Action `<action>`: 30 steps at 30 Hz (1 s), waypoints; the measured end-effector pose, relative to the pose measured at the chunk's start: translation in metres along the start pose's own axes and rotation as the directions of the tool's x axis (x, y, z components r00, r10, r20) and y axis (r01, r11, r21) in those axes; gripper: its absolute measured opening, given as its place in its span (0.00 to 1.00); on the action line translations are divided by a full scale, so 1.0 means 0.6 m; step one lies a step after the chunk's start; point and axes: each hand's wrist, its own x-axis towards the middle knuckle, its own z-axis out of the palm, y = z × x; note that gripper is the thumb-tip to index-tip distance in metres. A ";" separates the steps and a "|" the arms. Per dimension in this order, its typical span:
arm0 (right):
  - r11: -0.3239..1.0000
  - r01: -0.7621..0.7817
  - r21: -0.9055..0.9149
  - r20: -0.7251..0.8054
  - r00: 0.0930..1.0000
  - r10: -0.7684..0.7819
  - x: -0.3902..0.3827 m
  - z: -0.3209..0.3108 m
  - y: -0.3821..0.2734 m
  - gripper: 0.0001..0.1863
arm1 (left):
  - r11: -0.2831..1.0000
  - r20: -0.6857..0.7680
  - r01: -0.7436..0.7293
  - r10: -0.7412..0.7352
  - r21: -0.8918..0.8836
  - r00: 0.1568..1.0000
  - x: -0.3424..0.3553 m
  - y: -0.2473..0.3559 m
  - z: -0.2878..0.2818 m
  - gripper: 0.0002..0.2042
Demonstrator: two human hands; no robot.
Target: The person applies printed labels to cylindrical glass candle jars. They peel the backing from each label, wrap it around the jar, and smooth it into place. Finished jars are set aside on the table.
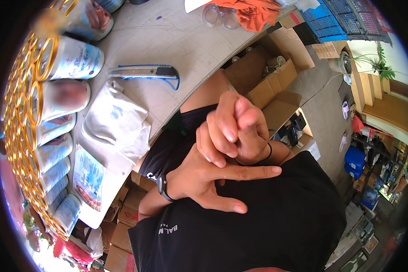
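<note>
In front of my black shirt, my two hands meet above my lap. My left hand (199, 174), with a dark watch at the wrist, has its thumb and forefinger stretched out and apart. Its other fingers are mostly hidden behind my right hand (247, 136), whose fingers curl inward against it. Whether anything lies inside those curled fingers is hidden. On the table (186, 54) to the left are a box cutter (143, 71) with blue trim and a crumpled white cloth (115, 118). Neither hand touches them.
Several white-and-blue cans (79, 58) with gold rims line the table's left side, beside a printed leaflet (88, 174). An orange cloth (258, 16) and clear plastic cups (218, 17) lie at the far edge. Open cardboard boxes (276, 84) and blue crates (326, 22) stand right of the table.
</note>
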 end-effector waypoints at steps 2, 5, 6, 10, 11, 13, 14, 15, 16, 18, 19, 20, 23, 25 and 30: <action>0.994 -0.076 -0.079 0.060 0.995 0.080 -0.012 -0.045 -0.019 0.36 | 0.990 0.004 0.003 -0.004 0.141 1.000 0.013 -0.011 0.004 0.25; 0.783 0.373 -0.498 -0.078 0.880 -0.468 -0.011 -0.239 -0.071 0.39 | 0.975 -0.011 0.080 -0.079 0.208 0.997 0.005 -0.026 -0.006 0.18; 0.647 0.276 -0.710 -0.300 0.713 -0.634 -0.020 -0.327 -0.093 0.40 | 0.985 -0.115 0.071 -0.053 0.160 0.992 0.001 -0.035 -0.008 0.15; -0.476 -0.461 -0.749 -0.287 0.873 -0.395 -0.112 -0.700 -0.115 0.22 | 0.967 -0.378 0.212 -0.146 0.139 0.914 -0.025 -0.048 -0.026 0.11; -0.789 -0.425 -0.445 -0.532 0.834 -0.149 -0.150 -0.773 -0.109 0.19 | 0.950 -0.395 0.204 -0.098 0.237 0.914 -0.027 -0.056 -0.027 0.08; -0.928 -0.171 -0.330 -0.686 0.719 0.112 -0.232 -0.875 -0.114 0.14 | 0.906 -0.415 0.171 0.005 0.387 0.910 -0.026 -0.074 -0.032 0.08; -0.920 -0.334 -0.207 -0.785 0.618 -0.047 -0.265 -0.910 -0.114 0.13 | 0.873 -0.418 0.156 0.059 0.461 0.907 -0.025 -0.082 -0.034 0.09; -0.886 -0.464 0.012 -0.894 0.392 -0.217 -0.294 -0.933 -0.122 0.14 | 0.858 -0.451 0.154 0.098 0.490 0.887 -0.022 -0.091 -0.033 0.07; -0.888 -0.459 0.045 -0.927 0.312 -0.208 -0.314 -0.953 -0.132 0.16 | 0.821 -0.453 0.151 0.143 0.551 0.880 -0.022 -0.096 -0.035 0.07; -0.764 -0.615 0.193 -0.905 0.189 -0.380 -0.349 -0.981 -0.158 0.22 | 0.736 -0.445 0.173 0.190 0.655 0.875 -0.025 -0.098 -0.037 0.06; -0.596 -0.763 0.251 -0.831 0.145 -0.537 -0.363 -0.996 -0.172 0.26 | 0.715 -0.448 0.201 0.172 0.669 0.877 -0.026 -0.099 -0.038 0.06; -0.512 -0.832 0.216 -0.783 0.166 -0.600 -0.378 -1.009 -0.185 0.31 | 0.693 -0.455 0.229 0.158 0.683 0.877 -0.028 -0.098 -0.038 0.05; -0.556 -0.806 0.204 -0.860 0.124 -0.495 -0.401 -1.054 -0.228 0.44 | 0.634 -0.449 0.256 0.162 0.730 0.879 -0.029 -0.099 -0.038 0.06; -0.467 -0.864 0.189 -0.855 0.089 -0.510 -0.406 -1.078 -0.246 0.54 | 0.602 -0.438 0.258 0.171 0.756 0.883 -0.027 -0.101 -0.037 0.07; -0.080 -0.997 -0.003 -0.769 0.053 -0.636 -0.376 -1.095 -0.261 0.73 | 0.543 -0.432 0.270 0.195 0.795 0.881 -0.024 -0.106 -0.037 0.09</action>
